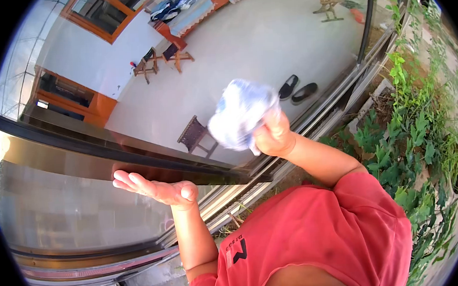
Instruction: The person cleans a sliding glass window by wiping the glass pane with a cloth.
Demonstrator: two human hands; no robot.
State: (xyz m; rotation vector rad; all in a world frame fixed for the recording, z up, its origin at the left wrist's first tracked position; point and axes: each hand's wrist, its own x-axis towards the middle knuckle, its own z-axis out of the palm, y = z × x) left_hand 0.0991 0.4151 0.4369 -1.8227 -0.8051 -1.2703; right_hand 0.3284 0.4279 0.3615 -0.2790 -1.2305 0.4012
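A crumpled white and blue cloth (242,112) is bunched in my right hand (274,133), raised in front of the glass at the middle of the head view. The cloth is slightly blurred. My left hand (156,189) is lower and to the left, with its fingers stretched out and nothing in it. It lies near the dark metal window frame (199,175); whether it touches the frame is not clear. Both forearms reach out from the red shirt (318,232).
Beyond the glass are folding stools (177,56), a small dark-seated chair (192,132), black shoes (304,93) and a bed (192,20) with clothes. Metal window tracks (317,124) run diagonally. Green plants (396,138) grow on the right.
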